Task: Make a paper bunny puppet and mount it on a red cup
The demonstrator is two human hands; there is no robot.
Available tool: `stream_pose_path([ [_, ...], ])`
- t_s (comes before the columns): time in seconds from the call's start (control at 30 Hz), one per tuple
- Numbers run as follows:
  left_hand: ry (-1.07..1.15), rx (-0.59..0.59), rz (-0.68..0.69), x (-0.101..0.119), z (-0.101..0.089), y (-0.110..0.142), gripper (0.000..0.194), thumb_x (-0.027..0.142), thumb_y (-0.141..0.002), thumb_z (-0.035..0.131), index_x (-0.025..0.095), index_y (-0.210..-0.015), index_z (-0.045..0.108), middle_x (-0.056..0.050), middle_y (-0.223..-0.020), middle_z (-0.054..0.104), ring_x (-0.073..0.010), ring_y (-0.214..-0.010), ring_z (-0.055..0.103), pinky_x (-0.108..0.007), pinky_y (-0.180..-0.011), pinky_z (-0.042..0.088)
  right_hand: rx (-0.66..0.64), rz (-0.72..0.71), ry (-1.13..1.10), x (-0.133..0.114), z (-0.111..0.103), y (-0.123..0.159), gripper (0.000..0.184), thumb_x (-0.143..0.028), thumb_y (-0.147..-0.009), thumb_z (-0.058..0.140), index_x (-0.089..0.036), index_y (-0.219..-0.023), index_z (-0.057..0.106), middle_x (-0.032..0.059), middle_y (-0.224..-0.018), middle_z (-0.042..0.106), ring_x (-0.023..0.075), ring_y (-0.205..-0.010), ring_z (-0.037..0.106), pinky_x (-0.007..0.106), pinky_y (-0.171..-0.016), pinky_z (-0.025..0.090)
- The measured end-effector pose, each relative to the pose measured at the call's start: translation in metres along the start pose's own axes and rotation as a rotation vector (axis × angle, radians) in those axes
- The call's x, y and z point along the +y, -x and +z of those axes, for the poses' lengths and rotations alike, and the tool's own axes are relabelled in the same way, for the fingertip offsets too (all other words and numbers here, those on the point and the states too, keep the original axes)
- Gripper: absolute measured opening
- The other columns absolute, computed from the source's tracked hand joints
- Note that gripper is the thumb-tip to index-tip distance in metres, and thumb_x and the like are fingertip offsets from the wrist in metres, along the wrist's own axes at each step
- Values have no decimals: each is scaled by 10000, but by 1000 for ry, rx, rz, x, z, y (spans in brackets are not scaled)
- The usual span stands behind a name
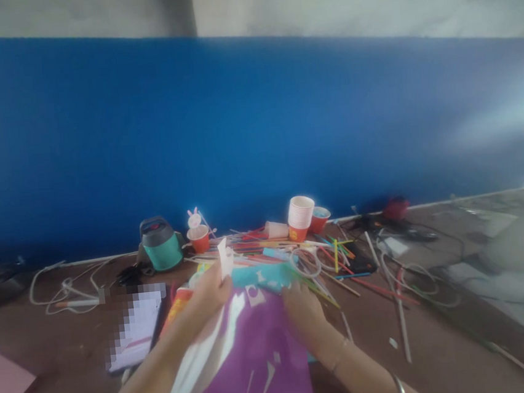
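Note:
My left hand [210, 294] is closed on a small piece of white paper [226, 260], which stands up from the fingertips. My right hand [304, 310] is at the far right edge of a purple sheet [259, 357], its fingers curled down; whatever they hold is hidden and blurred. White paper scraps [255, 296] lie on the purple sheet, one with a rounded cut-out. Just beyond both hands lies a light-blue sheet or wrapper [258, 275]. A white glossy strip [203, 356] runs along the purple sheet's left side, beneath my left forearm.
Behind the sheets are many coloured straws or sticks [343, 269], a stack of paper cups [301, 214], a red cup with a bunny figure [198, 238] and a teal lidded container [163, 250]. A phone or tablet [140, 325] lies left; cables [73, 285] sprawl on the brown table. A blue wall stands behind.

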State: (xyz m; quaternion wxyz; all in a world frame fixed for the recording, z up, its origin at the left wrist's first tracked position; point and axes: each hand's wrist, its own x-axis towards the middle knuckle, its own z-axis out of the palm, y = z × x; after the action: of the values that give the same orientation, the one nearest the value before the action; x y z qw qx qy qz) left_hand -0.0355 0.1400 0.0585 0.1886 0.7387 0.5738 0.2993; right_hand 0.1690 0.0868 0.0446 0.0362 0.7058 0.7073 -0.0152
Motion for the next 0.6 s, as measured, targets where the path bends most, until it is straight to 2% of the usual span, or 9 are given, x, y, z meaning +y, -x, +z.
stream_pose_path([
  [0.07,-71,-21,99,3,9,3,233,167,-817,399,143,-1002,539,-76,-865,616,-217,-778,598,-321,-706,461,-13,-13,-10,-4,1,0,403,-3,-851,353,-142,-1076,657,183,-1071,626,289,-971,613,356,-755,480],
  [0.13,-126,-58,171,6,19,6,397,136,-812,400,132,-1202,475,-130,-1076,608,-236,-886,618,-334,-766,468,4,-18,-27,-7,4,-1,385,-20,-855,374,-153,-1085,652,179,-1075,621,290,-958,611,357,-741,481],
  [0.2,-186,-110,157,11,29,11,499,122,-826,385,154,-1323,391,-149,-1226,552,-238,-905,637,-336,-762,481,43,-14,-36,-9,9,-4,382,-19,-854,382,-148,-1098,647,182,-1084,613,290,-965,600,363,-753,473],
  [0.33,-289,-208,120,24,43,22,495,172,-883,357,181,-1378,342,-141,-1319,495,-246,-928,656,-344,-733,513,120,-28,-71,-5,21,-12,378,-19,-863,386,-133,-1116,641,180,-1116,603,295,-1030,560,376,-817,452],
  [0.43,-328,-288,141,29,49,31,550,279,-879,452,194,-1405,318,-141,-1399,436,-277,-1075,606,-379,-838,507,177,-9,-132,4,25,-17,369,-56,-896,373,-160,-1138,631,163,-1141,596,283,-1044,553,367,-827,445],
  [0.5,-373,-327,141,28,53,38,603,277,-848,507,207,-1416,316,-140,-1430,412,-296,-1159,552,-405,-901,482,199,19,-100,11,26,-20,373,-54,-896,364,-162,-1130,634,166,-1133,597,288,-1031,557,367,-819,437],
  [0.6,-401,-318,190,21,59,49,542,236,-846,505,219,-1375,392,-122,-1416,438,-293,-1208,502,-418,-938,464,210,32,-44,24,25,-24,374,-25,-865,376,-146,-1092,649,170,-1098,609,286,-1015,566,352,-814,425],
])
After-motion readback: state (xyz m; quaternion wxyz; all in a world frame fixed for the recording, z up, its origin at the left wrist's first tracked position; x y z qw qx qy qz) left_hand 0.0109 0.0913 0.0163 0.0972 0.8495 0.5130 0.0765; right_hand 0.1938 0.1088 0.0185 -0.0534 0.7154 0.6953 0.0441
